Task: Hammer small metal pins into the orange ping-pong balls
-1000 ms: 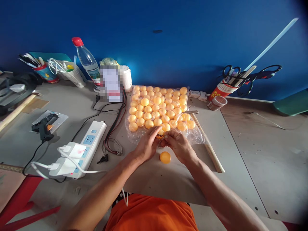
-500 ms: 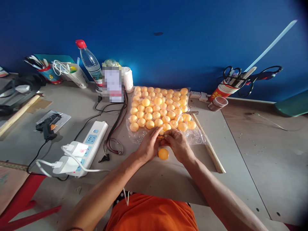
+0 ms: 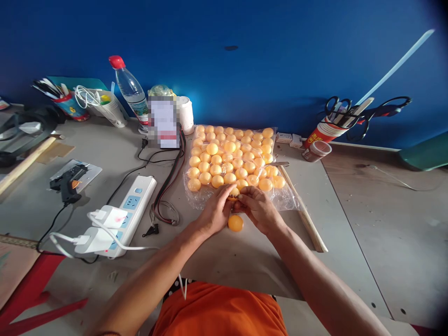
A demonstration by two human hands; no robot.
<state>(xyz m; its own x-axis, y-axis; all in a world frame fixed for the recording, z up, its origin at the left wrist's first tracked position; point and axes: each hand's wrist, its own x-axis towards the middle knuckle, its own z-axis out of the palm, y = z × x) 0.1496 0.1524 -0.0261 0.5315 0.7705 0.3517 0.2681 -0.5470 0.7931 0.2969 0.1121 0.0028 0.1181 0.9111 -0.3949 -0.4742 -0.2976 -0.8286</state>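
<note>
We have both hands closed in on one orange ball: our left hand (image 3: 216,210) curls around its left side, while our right hand (image 3: 259,207) pinches at its right edge with thumb and forefinger; whether those fingertips also hold something small, we cannot tell. The held ball (image 3: 234,192) sits between them, just over the near edge of the plastic bag (image 3: 198,200) of balls. Its row of dark spots, nearly hidden half a second ago, shows again, so we judge the ball or our fingers have shifted slightly. The loose ball (image 3: 235,223) on the table (image 3: 217,263) has rolled a little to the left since a second ago and now lies close by our left hand. To us that suggests small fingertip adjustments continuing in place, with the loose ball free to roll.
</note>
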